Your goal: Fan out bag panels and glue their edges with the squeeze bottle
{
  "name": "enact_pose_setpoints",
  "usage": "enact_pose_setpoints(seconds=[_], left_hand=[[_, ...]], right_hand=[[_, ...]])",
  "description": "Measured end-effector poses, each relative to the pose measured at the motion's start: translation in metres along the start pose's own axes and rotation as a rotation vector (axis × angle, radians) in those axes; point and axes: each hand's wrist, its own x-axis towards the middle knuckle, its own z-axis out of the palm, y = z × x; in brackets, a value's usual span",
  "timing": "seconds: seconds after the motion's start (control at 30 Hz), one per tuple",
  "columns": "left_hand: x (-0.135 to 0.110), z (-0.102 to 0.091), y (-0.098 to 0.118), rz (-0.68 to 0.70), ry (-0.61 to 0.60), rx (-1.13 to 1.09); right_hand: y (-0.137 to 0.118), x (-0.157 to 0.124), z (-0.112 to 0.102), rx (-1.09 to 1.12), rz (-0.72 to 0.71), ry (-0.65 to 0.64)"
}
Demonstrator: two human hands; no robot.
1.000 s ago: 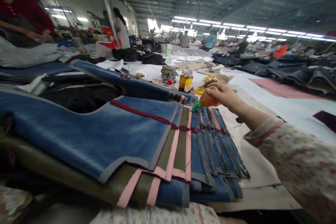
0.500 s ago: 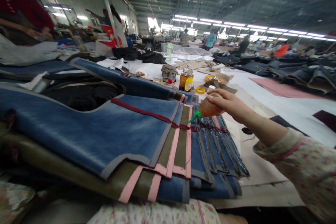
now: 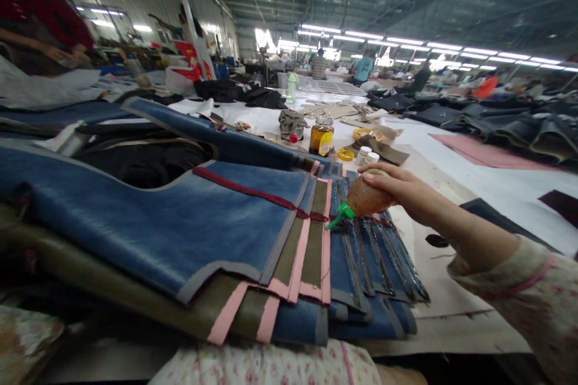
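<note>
My right hand [image 3: 392, 183] is closed around an amber squeeze bottle [image 3: 368, 195], tipped downward. Its green nozzle [image 3: 342, 215] points at the pink edge strip of an olive panel [image 3: 312, 258], close to or touching it. Blue leather-like garment pieces [image 3: 226, 216] with grey edges lie fanned in overlapping layers, crossed by a dark red strip [image 3: 244, 190]. Shiny wet-looking lines run along the blue edges [image 3: 374, 252] to the right of the nozzle. My left sleeve [image 3: 271, 364] and a bit of forearm cross the bottom edge; the left hand itself is out of frame.
Behind the pieces stand a glass jar [image 3: 321, 135] of dark amber liquid, a yellow lid [image 3: 345, 154] and two small white-capped containers [image 3: 366, 156]. Dark stacked pieces [image 3: 501, 123] and a pink sheet [image 3: 487, 150] lie right. A person in dark red [image 3: 49, 12] works at far left.
My right hand and the bottle have moved a little toward me, so the nozzle tip sits lower along the pink edge. The garment pieces stay nearly where they were.
</note>
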Motion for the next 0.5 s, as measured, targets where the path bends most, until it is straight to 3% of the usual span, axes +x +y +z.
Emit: enact_pose_setpoints(seconds=[0.13,0.37,0.5], left_hand=[[0.022,-0.019,-0.043,-0.102,0.081,0.030],[0.081,-0.085,-0.147,-0.247,0.239,0.122],[0.100,-0.106,-0.171,-0.267,0.281,0.160]], right_hand=[[0.002,0.001,-0.002,-0.006,-0.022,0.041],[-0.003,-0.019,0.004,-0.002,0.007,0.001],[-0.008,-0.030,0.006,-0.040,-0.020,0.002]])
